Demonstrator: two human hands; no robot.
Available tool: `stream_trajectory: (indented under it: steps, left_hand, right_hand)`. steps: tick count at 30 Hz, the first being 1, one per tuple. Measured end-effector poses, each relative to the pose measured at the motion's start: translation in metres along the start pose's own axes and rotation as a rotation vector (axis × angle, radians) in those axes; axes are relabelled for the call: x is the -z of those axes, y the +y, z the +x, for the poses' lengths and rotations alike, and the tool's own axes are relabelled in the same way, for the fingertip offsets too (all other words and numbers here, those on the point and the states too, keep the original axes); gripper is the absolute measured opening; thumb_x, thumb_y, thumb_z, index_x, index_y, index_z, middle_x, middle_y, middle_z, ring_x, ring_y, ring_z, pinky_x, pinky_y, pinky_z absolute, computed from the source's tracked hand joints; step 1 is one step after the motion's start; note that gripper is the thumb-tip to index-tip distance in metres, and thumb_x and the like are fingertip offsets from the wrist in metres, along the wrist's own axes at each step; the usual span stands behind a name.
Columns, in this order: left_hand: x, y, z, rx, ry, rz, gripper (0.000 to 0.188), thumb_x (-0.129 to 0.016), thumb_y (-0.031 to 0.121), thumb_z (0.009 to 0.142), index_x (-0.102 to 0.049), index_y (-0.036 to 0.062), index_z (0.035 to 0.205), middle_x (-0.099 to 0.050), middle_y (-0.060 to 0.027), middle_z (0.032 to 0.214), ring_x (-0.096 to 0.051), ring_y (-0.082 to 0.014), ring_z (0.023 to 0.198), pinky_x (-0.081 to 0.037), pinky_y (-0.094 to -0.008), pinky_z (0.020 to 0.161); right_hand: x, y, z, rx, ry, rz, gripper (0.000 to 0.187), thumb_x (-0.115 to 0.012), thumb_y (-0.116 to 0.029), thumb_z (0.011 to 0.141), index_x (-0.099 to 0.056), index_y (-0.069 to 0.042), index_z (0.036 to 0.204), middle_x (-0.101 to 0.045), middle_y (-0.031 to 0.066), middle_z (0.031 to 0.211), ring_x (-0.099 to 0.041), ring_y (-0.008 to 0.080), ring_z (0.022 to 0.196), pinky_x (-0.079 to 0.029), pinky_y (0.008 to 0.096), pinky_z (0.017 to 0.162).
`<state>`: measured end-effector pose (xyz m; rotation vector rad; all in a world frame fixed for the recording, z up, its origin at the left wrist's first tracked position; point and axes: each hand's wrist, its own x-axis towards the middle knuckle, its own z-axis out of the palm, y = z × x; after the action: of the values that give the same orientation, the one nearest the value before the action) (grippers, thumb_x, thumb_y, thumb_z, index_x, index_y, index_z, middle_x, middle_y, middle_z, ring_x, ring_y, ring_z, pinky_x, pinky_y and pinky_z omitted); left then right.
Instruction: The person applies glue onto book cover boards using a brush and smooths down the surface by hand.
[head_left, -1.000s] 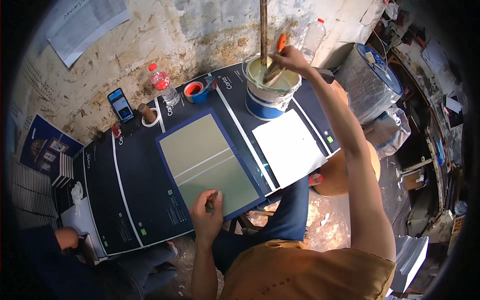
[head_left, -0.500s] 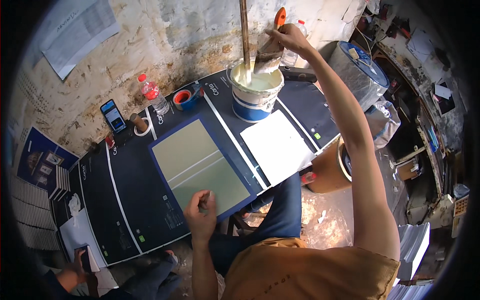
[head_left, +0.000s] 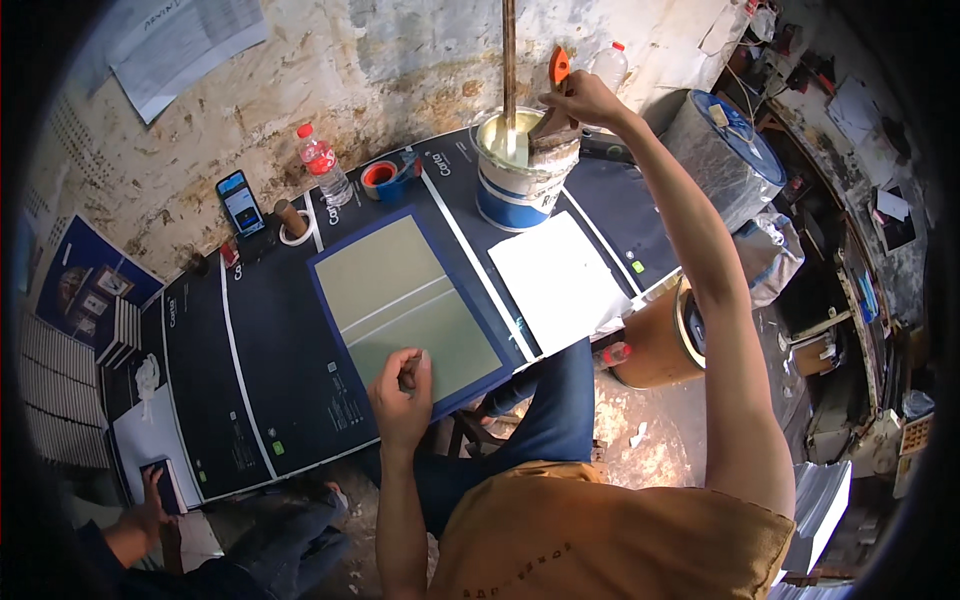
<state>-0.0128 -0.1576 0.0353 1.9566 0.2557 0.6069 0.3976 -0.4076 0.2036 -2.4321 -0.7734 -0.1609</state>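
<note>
My right hand [head_left: 592, 100] grips a wide paste brush with an orange handle [head_left: 559, 66]. Its bristles dip inside the rim of a white and blue bucket [head_left: 520, 200] of pale, creamy paste. A wooden stick [head_left: 509, 65] stands upright in the same bucket. My left hand [head_left: 402, 398], fingers curled and apparently holding nothing, hovers over the near edge of a blue cover sheet [head_left: 330, 300]. Two grey-green boards [head_left: 385, 268] with a narrow strip between them lie on that sheet. To its right rests a white sheet of paper [head_left: 560, 278].
Along the wall stand a red-capped bottle [head_left: 324, 170], tape rolls [head_left: 381, 180], a phone [head_left: 240, 205] and a wooden peg [head_left: 291, 218]. Another person's hand [head_left: 150, 505] holds a dark book at lower left, near stacked books [head_left: 62, 385]. A blue-lidded drum [head_left: 730, 150] stands right.
My right hand has lowered the brush from above the bucket into it, against the right inner side. My left hand stays about where it was. The view has shifted slightly.
</note>
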Motion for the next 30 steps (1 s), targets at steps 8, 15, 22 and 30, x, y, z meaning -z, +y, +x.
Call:
stream_trajectory:
  steps: [8, 15, 22, 30]
  left_hand:
    - [0.004, -0.001, -0.004, 0.05, -0.012, -0.008, 0.015, -0.067, 0.012, 0.092, -0.067, -0.0021, 0.098, -0.067, -0.0048, 0.079, -0.059, -0.0082, 0.071, -0.048, -0.0248, 0.066]
    - [0.0, -0.001, -0.002, 0.015, 0.025, -0.069, 0.014, -0.069, 0.009, 0.089, -0.066, -0.0015, 0.097, -0.064, -0.0064, 0.074, -0.055, -0.0112, 0.064, -0.045, -0.026, 0.061]
    - [0.011, -0.009, -0.004, 0.1, 0.046, -0.221, 0.013, -0.063, 0.011, 0.095, -0.065, -0.0021, 0.098, -0.063, -0.0036, 0.076, -0.055, -0.0069, 0.069, -0.043, -0.0235, 0.063]
    - [0.042, -0.015, 0.001, 0.268, 0.312, -0.66, 0.021, -0.058, 0.019, 0.099, -0.064, -0.0007, 0.097, -0.057, 0.0001, 0.071, -0.046, -0.0055, 0.064, -0.036, -0.0207, 0.061]
  right_hand:
    - [0.026, 0.0, -0.001, -0.174, 0.259, 0.032, 0.048, -0.072, -0.042, 0.087, -0.066, 0.001, 0.069, -0.063, 0.0082, 0.055, -0.064, 0.0165, 0.049, -0.05, 0.031, 0.048]
    - [-0.002, 0.074, -0.011, -0.61, 0.438, 0.52, 0.042, -0.075, -0.036, 0.086, -0.058, -0.003, 0.066, -0.056, 0.0042, 0.057, -0.051, 0.013, 0.043, -0.04, 0.029, 0.04]
    - [0.045, 0.057, -0.029, -0.608, 0.291, 0.379, 0.038, -0.073, -0.032, 0.086, -0.06, -0.002, 0.067, -0.054, 0.0038, 0.058, -0.048, 0.0133, 0.048, -0.036, 0.0313, 0.043]
    - [0.011, -0.147, -0.031, 0.058, -0.016, 0.501, 0.043, -0.061, -0.044, 0.097, -0.066, -0.002, 0.093, -0.061, 0.002, 0.072, -0.051, 0.0052, 0.056, -0.037, 0.0217, 0.05]
